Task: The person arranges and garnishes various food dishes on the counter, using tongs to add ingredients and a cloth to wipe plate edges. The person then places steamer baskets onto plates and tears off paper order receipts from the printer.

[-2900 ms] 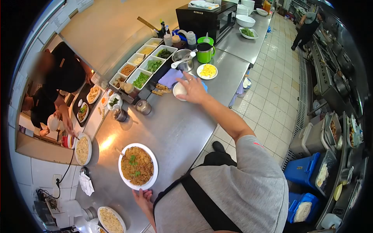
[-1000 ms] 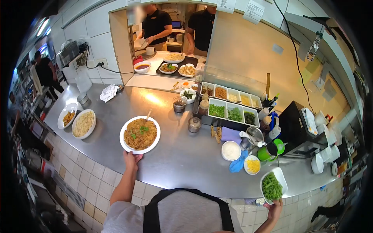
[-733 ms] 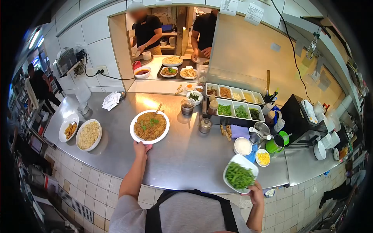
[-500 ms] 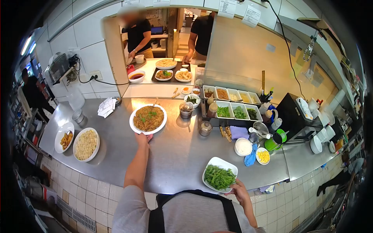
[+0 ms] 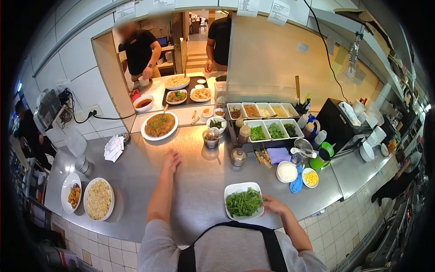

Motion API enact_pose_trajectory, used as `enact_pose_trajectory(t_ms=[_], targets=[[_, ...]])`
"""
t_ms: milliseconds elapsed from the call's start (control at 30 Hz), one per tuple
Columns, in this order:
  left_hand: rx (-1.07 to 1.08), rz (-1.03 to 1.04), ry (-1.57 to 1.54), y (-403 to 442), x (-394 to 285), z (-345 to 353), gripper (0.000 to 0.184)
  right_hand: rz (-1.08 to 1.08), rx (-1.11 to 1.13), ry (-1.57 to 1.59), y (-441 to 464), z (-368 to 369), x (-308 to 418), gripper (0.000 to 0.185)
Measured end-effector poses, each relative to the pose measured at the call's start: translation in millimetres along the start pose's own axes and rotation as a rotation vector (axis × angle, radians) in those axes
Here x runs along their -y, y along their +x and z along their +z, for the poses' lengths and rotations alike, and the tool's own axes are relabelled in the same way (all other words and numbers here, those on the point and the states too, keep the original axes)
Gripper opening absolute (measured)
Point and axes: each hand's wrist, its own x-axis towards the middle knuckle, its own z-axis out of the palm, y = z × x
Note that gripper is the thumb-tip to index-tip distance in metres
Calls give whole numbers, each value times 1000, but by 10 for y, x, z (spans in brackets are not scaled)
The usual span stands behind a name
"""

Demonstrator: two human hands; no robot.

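Observation:
On the counter's far side lies a white oval plate of fried rice [image 5: 159, 126] with green garnish, up against the pass ledge. My left hand [image 5: 172, 161] is nearer me than this plate and apart from it, its fingers spread and holding nothing. Close to my body is a white square bowl [image 5: 230, 187] with chopped leafy greens [image 5: 243, 202] in it. My right hand [image 5: 275, 205] is at the bowl's right rim, with fingers curled against its side; part of the grip is hard to make out.
A bowl of pale grains [image 5: 98, 199] and a dish of browned pieces [image 5: 74, 197] stand at left. A jar [image 5: 238, 157], topping containers [image 5: 267, 130], a bowl of white food [image 5: 287, 172] and a blue cloth [image 5: 297, 179] are at right. Two people stand beyond the pass tray [image 5: 192, 83].
The plate of fried rice has moved away from me to the ledge, and my left hand has let go of it. The bowl of greens has shifted left with my right hand beside it.

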Motion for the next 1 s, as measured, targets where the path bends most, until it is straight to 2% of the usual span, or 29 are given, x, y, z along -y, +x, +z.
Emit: enact_pose_trajectory(t_ms=[67, 133, 167, 233, 267, 367, 467, 533, 600, 633, 667, 700, 733, 767, 867, 1000], targets=[[127, -45, 109, -646, 99, 374, 33, -65, 53, -208, 286, -145, -19, 49], [324, -148, 249, -1218, 180, 636, 33, -109, 59, -373, 554, -175, 188, 45], [352, -166, 270, -1355, 312, 677, 33, -131, 41, -423, 675, -175, 237, 43], [415, -174, 301, -1632, 560, 747, 34, -170, 22, -169, 832, -171, 312, 38], [375, -138, 313, -1773, 656, 800, 35, -194, 13, -46, 878, -171, 367, 36], [294, -73, 356, -2082, 818, 849, 36, -419, -78, -194, 825, -162, 543, 30], [231, -76, 382, -2304, 867, 811, 36, -434, -182, -534, 520, -293, 836, 24], [126, -59, 376, -2469, 921, 911, 36, -633, -341, -649, 527, -577, 818, 23], [97, -40, 203, -2565, 1071, 981, 37, -410, -524, -770, 349, -821, 1141, 25], [104, -35, 172, -2652, 1099, 1032, 38, -688, -648, -781, 452, -1097, 1064, 28], [113, -21, 139, -2740, 1098, 1099, 40, -725, -702, -762, 475, -1305, 1129, 30], [135, -51, 166, -2825, 1143, 1115, 39, -597, -745, -810, 363, -1408, 1281, 31], [158, -71, 191, -2882, 1167, 1113, 38, -573, -806, -899, 348, -1541, 1319, 31], [183, -75, 212, -2915, 1168, 1124, 38, -586, -815, -1046, 371, -1725, 1328, 25], [126, -58, 168, -3080, 1185, 1154, 45, -674, -917, -1172, 425, -1958, 1236, 19], [54, -51, 167, -3180, 1192, 1054, 41, -527, -952, -1345, 448, -2088, 1280, 16]])
